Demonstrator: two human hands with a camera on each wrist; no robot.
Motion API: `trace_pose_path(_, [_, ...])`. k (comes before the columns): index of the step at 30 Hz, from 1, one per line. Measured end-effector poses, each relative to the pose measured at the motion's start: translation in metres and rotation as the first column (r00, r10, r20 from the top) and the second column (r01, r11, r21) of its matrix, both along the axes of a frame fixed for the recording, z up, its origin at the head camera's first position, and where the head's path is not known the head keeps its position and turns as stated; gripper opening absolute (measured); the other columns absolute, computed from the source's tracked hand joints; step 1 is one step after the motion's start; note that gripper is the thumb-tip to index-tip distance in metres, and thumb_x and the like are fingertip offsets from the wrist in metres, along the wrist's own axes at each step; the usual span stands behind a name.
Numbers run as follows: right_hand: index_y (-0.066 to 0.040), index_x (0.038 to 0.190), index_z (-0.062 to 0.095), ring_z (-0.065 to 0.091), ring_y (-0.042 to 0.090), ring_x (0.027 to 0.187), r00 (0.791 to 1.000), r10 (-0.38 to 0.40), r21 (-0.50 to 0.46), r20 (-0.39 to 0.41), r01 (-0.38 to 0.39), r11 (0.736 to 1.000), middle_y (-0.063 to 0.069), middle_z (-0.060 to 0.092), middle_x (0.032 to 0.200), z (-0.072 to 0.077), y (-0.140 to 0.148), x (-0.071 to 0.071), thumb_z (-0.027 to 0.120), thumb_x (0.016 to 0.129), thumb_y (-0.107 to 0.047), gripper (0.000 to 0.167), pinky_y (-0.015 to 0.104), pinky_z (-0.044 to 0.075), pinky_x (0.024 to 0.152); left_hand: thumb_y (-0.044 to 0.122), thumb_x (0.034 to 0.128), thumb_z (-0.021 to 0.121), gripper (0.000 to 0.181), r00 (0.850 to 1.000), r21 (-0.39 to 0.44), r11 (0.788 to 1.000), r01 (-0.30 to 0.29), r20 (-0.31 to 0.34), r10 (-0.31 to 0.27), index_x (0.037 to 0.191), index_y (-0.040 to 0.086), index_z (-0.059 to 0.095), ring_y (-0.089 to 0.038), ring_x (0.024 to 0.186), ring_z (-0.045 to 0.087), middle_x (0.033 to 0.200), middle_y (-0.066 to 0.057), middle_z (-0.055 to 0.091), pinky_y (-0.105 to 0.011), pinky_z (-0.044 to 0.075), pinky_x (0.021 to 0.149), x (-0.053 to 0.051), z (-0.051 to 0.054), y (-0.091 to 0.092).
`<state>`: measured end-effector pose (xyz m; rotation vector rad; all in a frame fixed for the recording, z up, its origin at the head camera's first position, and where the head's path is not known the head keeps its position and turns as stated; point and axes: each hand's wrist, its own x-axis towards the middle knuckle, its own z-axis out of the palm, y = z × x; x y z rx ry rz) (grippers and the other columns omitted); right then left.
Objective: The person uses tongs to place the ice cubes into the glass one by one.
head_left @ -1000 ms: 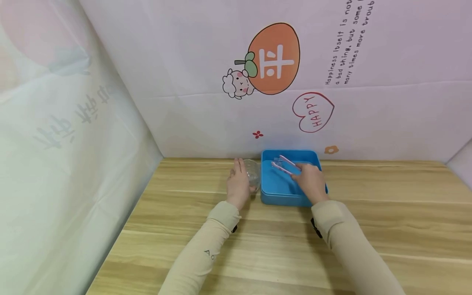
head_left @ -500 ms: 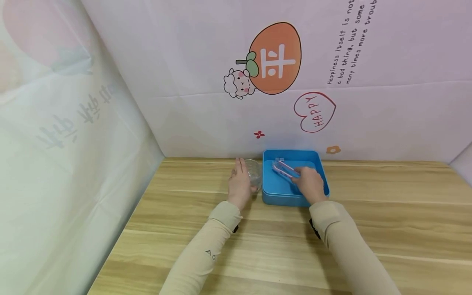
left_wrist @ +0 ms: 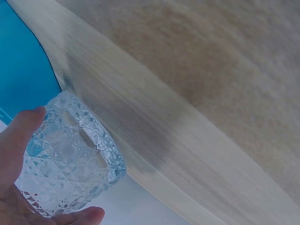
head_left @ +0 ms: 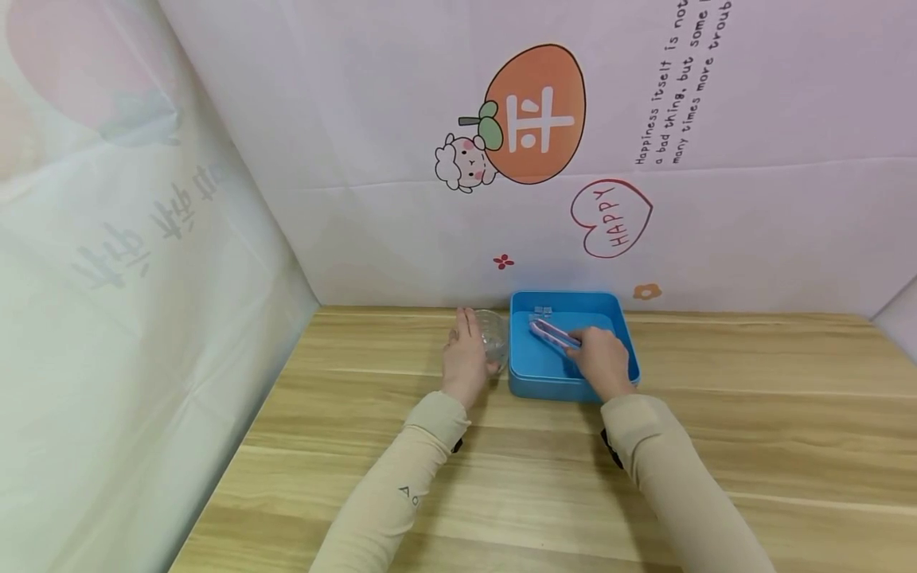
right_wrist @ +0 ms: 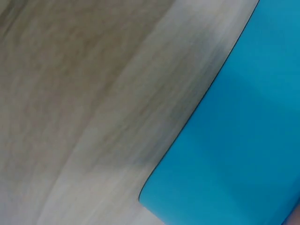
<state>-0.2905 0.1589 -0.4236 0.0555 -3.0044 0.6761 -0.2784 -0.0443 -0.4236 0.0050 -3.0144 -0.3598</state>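
My left hand (head_left: 464, 362) holds a clear cut-glass cup (left_wrist: 70, 154) against the left side of a blue box (head_left: 548, 388). In the left wrist view, thumb and fingers curl around the cup. My right hand (head_left: 603, 358) reaches over the box and grips pink tongs (head_left: 553, 333). Their arms are pressed together, tips low inside the box at a small clear cube (head_left: 533, 319). Whether the tips pinch that cube is too small to tell. More small clear cubes (head_left: 543, 311) lie by the back wall. The right wrist view shows mainly the box's outer side.
Box and cup stand on a wood-grain table (head_left: 516, 485), close to its back edge. A white printed sheet (head_left: 401, 239) rises directly behind them. Another pale sheet (head_left: 143, 358) hangs along the table's left side.
The tongs' arms have gone from spread apart to pressed together, and their tips now sit at the nearest clear cube. My left hand and the cup stay put.
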Motion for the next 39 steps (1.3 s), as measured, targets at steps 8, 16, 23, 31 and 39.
trace_pose_path(8, [0.0, 0.12, 0.065, 0.064, 0.028, 0.075, 1.0, -0.002, 0.003, -0.017, 0.002, 1.0, 0.023, 0.068, 0.111, 0.003, 0.002, 0.003, 0.066, 0.089, -0.016, 0.035, 0.034, 0.051, 0.06, 0.037, 0.0753, 0.08, 0.108, 1.0, 0.002, 1.0, 0.002, 0.003, -0.002, 0.151, 0.0, 0.013, -0.034, 0.127, 0.051, 0.159, -0.017, 0.019, -0.04, 0.052, 0.095, 0.002, -0.001, 0.001])
trace_pose_path(16, [0.002, 0.116, 0.067, 0.066, 0.034, 0.081, 0.988, 0.007, -0.029, -0.153, -0.011, 1.0, 0.025, 0.07, 0.106, 0.005, 0.01, 0.007, 0.067, 0.088, -0.012, 0.032, 0.038, 0.053, 0.061, 0.037, 0.0742, 0.08, 0.108, 1.0, -0.003, 1.0, 0.002, -0.005, -0.002, 0.151, -0.001, 0.015, -0.034, 0.126, 0.053, 0.158, -0.018, 0.02, -0.039, 0.053, 0.092, 0.004, -0.001, 0.0])
trace_pose_path(23, [0.0, 0.117, 0.067, 0.057, 0.027, 0.062, 0.984, -0.008, -0.078, -0.177, -0.006, 0.997, 0.026, 0.069, 0.105, 0.016, 0.015, 0.008, 0.068, 0.087, -0.013, 0.033, 0.025, 0.033, 0.044, 0.037, 0.0756, 0.079, 0.108, 1.0, 0.01, 1.0, -0.003, 0.018, 0.003, 0.152, 0.0, 0.012, -0.034, 0.128, 0.051, 0.159, -0.017, 0.018, -0.04, 0.052, 0.096, 0.002, -0.002, 0.0])
trace_pose_path(31, [-0.001, 0.118, 0.067, 0.04, 0.016, 0.044, 0.978, 0.028, -0.109, -0.207, -0.052, 0.993, 0.022, 0.071, 0.085, 0.033, 0.009, 0.023, 0.069, 0.087, -0.015, 0.034, 0.023, 0.027, 0.041, 0.037, 0.0763, 0.079, 0.107, 1.0, 0.007, 1.0, 0.003, 0.015, -0.003, 0.152, 0.0, 0.012, -0.034, 0.128, 0.051, 0.159, -0.017, 0.018, -0.04, 0.051, 0.097, 0.0, -0.001, 0.0])
trace_pose_path(39, [-0.005, 0.117, 0.068, 0.04, 0.013, 0.043, 0.965, 0.116, -0.119, -0.236, -0.147, 0.982, 0.018, 0.072, 0.081, 0.046, -0.013, 0.037, 0.07, 0.086, -0.015, 0.033, 0.021, 0.028, 0.041, 0.037, 0.076, 0.079, 0.108, 1.0, -0.008, 1.0, 0.002, 0.011, -0.002, 0.152, 0.0, 0.012, -0.034, 0.128, 0.051, 0.159, -0.017, 0.019, -0.04, 0.052, 0.096, 0.0, -0.001, 0.0])
